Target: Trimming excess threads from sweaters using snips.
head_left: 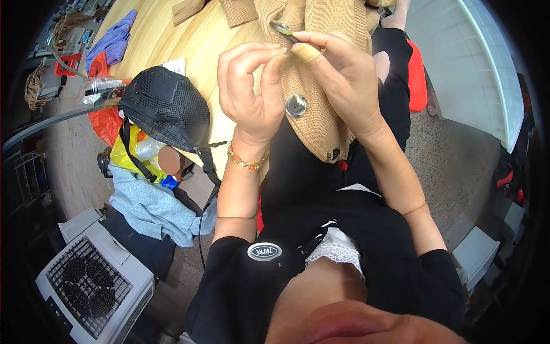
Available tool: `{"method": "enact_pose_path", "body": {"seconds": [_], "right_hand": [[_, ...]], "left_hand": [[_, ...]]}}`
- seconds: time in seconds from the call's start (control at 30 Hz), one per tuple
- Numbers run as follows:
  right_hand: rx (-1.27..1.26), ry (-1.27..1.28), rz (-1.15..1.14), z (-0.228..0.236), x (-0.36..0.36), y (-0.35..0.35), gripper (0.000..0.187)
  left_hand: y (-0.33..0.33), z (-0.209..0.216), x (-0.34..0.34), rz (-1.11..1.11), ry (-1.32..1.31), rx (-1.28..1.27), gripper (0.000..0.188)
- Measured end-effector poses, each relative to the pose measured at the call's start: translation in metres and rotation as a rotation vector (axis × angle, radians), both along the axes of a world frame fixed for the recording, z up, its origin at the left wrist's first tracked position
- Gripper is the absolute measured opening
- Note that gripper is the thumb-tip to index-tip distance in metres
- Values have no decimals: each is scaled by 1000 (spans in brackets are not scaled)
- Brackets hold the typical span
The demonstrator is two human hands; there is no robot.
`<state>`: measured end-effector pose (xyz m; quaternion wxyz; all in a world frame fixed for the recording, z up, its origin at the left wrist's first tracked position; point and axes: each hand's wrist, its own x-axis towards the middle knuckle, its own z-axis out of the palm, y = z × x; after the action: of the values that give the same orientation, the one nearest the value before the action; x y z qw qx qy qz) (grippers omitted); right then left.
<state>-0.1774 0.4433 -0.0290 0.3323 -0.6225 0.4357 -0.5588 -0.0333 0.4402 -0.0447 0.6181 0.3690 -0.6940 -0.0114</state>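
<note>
Both hands meet above a tan knitted cardigan point(317, 92) that lies partly on the table and hangs over my lap. The fingers and thumb of my left hand point(250, 86) are pinched together; what they hold is too small to make out. Facing it, my right hand point(344, 77) is closed in a pinch too, its thumb wrapped in a yellowish cover point(306, 53). A shiny dark button point(281, 27) sits just beyond the fingertips. Lower on the knit are a large grey-brown button point(296, 105) and another dark button point(333, 153) by the hem.
On the wooden table point(217, 23), a black mesh bag point(166, 103) stands left of my arm, with purple cloth point(114, 37) farther off. Below are a brown-lidded jar point(170, 160), a light blue garment point(152, 200) and a fan unit point(94, 281). A white panel point(464, 57) rises at right.
</note>
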Motion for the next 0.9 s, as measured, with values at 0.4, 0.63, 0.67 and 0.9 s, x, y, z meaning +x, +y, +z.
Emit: {"method": "enact_pose_path", "body": {"seconds": [0.4,0.63,0.67,0.9], "right_hand": [[-178,190,-52,-8,1,1,22],[-151,234,-73,-9,-4,13,28],[-141,300,-54,-7,-8,15,28],[30,318,20,-9,-23,29,20]], "left_hand": [[-19,5,17,-45,498,239,14],[-83,-21,14,12,-353,932,60],[-90,-24,8,-5,-476,964,59],[-103,-28,26,-343,-2,1078,24]]}}
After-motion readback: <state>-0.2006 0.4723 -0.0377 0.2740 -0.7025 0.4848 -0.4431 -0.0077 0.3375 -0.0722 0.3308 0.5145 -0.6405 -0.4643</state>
